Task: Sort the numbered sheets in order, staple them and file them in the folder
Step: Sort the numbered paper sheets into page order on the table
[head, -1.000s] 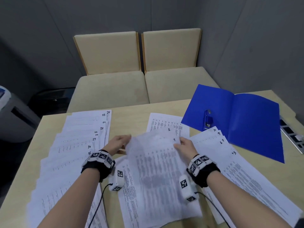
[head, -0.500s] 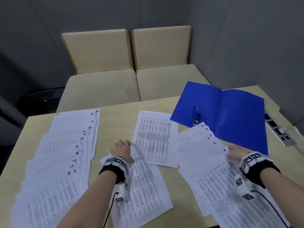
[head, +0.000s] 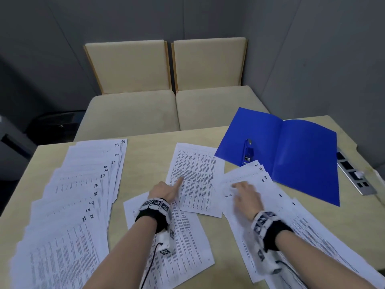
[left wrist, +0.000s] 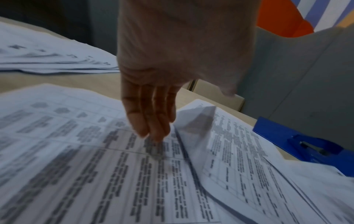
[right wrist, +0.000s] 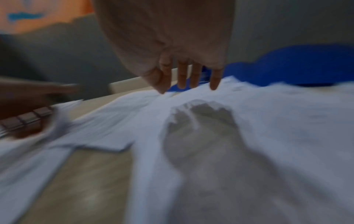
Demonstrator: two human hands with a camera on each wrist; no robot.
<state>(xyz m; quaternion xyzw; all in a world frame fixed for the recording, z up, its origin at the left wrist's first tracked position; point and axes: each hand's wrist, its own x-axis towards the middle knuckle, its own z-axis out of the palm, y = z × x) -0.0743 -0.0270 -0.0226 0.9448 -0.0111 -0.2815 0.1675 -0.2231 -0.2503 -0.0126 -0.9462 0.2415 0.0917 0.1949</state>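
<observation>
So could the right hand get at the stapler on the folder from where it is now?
Probably yes. The right hand is open on the right fan of sheets, and the stapler lies uncovered on the open blue folder just beyond, with nothing standing between them.

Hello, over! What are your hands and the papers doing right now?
Left hand open, touching middle sheet. Right hand open over low-number fan. Folder open, stapler on it.

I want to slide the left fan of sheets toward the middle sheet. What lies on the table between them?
Only bare table shows between the left fan and the middle sheet in the head view; nearer the person, the left hand reaches onto that sheet.
</observation>
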